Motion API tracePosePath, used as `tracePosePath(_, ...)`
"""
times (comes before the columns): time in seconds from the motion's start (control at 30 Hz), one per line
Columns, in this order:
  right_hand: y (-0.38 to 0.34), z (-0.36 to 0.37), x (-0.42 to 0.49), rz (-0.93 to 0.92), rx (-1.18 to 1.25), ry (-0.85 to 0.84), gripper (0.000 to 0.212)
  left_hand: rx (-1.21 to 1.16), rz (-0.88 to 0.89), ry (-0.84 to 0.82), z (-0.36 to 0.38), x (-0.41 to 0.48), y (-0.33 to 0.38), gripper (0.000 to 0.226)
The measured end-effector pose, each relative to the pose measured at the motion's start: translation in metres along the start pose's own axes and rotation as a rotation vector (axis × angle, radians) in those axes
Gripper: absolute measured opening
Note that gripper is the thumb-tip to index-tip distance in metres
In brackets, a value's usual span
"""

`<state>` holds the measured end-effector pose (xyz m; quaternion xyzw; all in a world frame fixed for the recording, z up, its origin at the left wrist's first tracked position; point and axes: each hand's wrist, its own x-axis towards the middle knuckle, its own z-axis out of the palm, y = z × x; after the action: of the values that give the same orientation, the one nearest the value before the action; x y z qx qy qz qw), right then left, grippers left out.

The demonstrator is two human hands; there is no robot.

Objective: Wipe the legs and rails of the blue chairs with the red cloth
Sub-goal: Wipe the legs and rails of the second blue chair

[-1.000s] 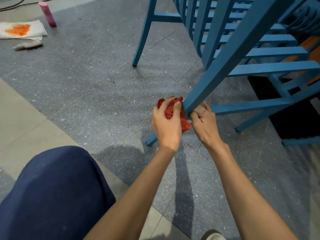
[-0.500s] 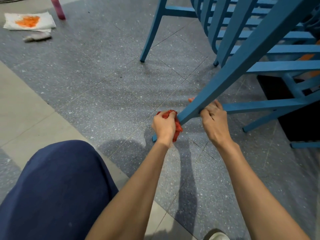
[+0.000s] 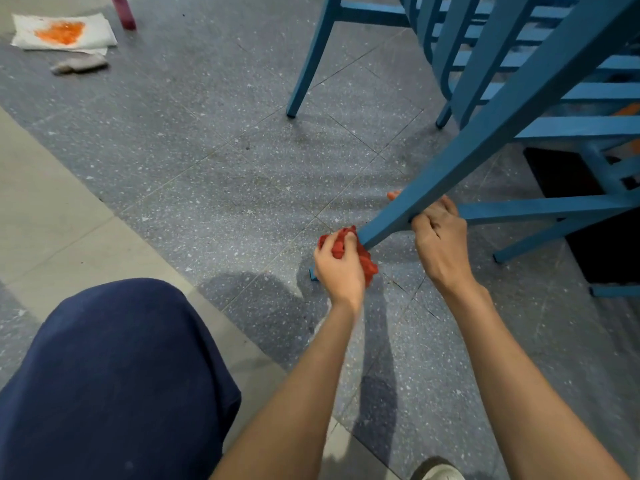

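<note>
The left hand (image 3: 337,268) holds the bunched red cloth (image 3: 367,263), its grip curled round the cloth and pressing it against the low end of a slanted blue chair leg (image 3: 502,119), close to the speckled grey floor (image 3: 207,168). Just to the right and higher on the same leg, the right hand (image 3: 440,240) has its grip wrapped round the wood, beside where a blue rail (image 3: 540,206) runs off to the right. More blue chairs (image 3: 349,12) stand farther back. At the far left lie a white paper with an orange stain (image 3: 62,32), a grey rag (image 3: 79,64) and a pink cylinder (image 3: 123,12). A navy-clad knee (image 3: 114,375) fills the near left.
</note>
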<state>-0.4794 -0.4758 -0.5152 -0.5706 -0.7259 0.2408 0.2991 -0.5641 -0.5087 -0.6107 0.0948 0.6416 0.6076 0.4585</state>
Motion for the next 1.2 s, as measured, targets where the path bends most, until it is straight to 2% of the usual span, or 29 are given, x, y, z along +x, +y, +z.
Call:
tracePosePath(0.07,-0.001,0.001,-0.001,0.003,0.007,0.005,0.041,0.065,-0.085,-0.031,-0.002,0.017,0.008,0.017)
tracePosePath(0.13,-0.002,0.001,-0.001,0.001,0.004,0.006,0.042,0.062,-0.095,-0.047,0.002,0.021,0.020,0.012)
tracePosePath(0.2,-0.003,0.001,-0.001,-0.001,-0.008,0.009,0.042,0.005,-0.016,-0.051,0.010,0.004,0.031,0.014)
tracePosePath(0.33,-0.004,0.001,-0.001,-0.013,-0.025,0.009,0.044,-0.098,0.206,0.051,0.021,-0.034,0.033,0.018)
tracePosePath(0.47,-0.003,0.002,-0.002,-0.028,-0.033,0.015,0.043,-0.128,0.237,0.044,0.017,-0.029,0.018,0.019)
tracePosePath(0.63,-0.002,0.004,-0.003,-0.016,-0.014,0.042,0.044,0.018,0.149,0.100,0.003,0.000,-0.011,0.021)
tracePosePath(0.83,-0.003,0.004,-0.002,0.001,-0.009,0.044,0.042,0.176,-0.080,0.028,-0.010,0.036,-0.013,0.016)
tracePosePath(1.0,-0.002,0.004,-0.003,-0.008,-0.019,0.044,0.040,0.022,0.099,-0.030,0.002,-0.003,0.005,0.023)
tracePosePath(1.1,-0.002,0.004,-0.004,-0.023,-0.031,0.045,0.040,-0.082,0.211,-0.008,0.007,-0.025,0.005,0.023)
tracePosePath(1.2,-0.001,0.005,-0.004,-0.027,-0.035,0.058,0.041,-0.044,0.213,-0.001,-0.002,-0.013,-0.008,0.022)
